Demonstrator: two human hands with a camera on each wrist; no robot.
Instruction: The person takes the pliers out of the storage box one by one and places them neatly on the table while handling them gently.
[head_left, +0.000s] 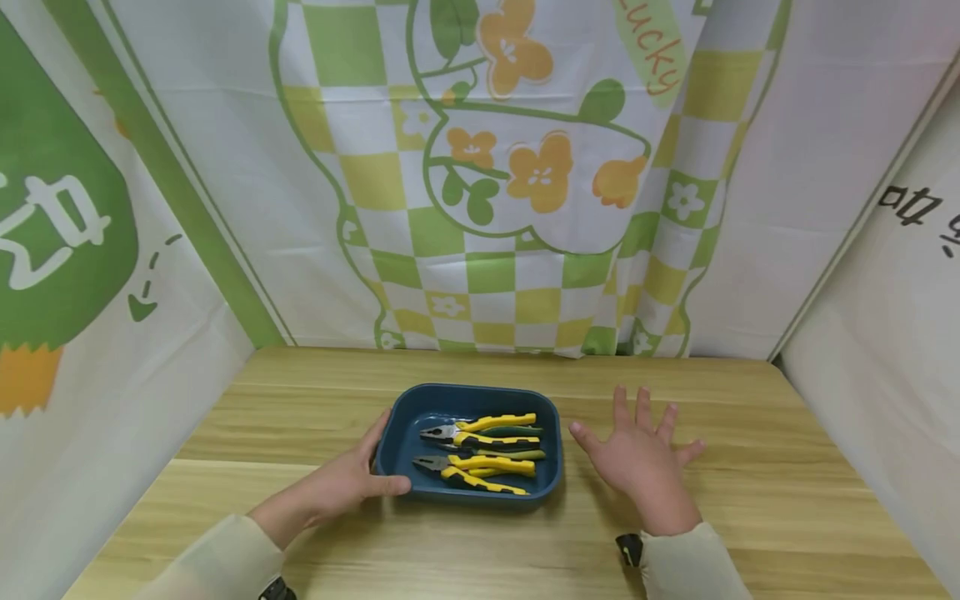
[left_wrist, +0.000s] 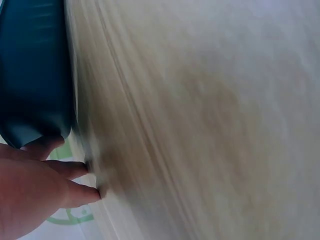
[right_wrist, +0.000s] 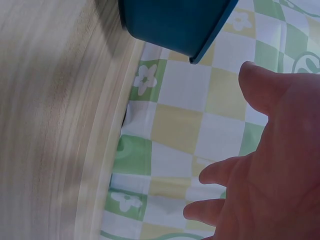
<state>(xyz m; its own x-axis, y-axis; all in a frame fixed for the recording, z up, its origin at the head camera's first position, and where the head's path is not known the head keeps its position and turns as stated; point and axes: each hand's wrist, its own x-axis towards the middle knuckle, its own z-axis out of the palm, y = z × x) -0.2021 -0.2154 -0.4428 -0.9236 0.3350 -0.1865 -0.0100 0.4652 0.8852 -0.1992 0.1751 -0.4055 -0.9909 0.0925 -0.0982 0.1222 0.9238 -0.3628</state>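
A dark blue rectangular container [head_left: 480, 500] sits on the wooden table with several pliers in it. Two pairs on top, the upper pliers [head_left: 501, 443] and the lower pliers [head_left: 491, 463], have yellow and black handles and metal heads pointing left. Green handles [head_left: 517, 432] show partly beneath them. My left hand [head_left: 341, 483] grips the container's left end, thumb at the front rim and fingers along the side. To the right of the container and apart from it, my right hand [head_left: 637, 458] hovers with fingers spread, holding nothing; the right wrist view also shows the gap.
The wooden table [head_left: 750, 467] ends at a hanging cloth [head_left: 517, 275] with green and yellow checks at the back. Printed white sheets stand on the left [head_left: 172, 367] and right [head_left: 862, 350].
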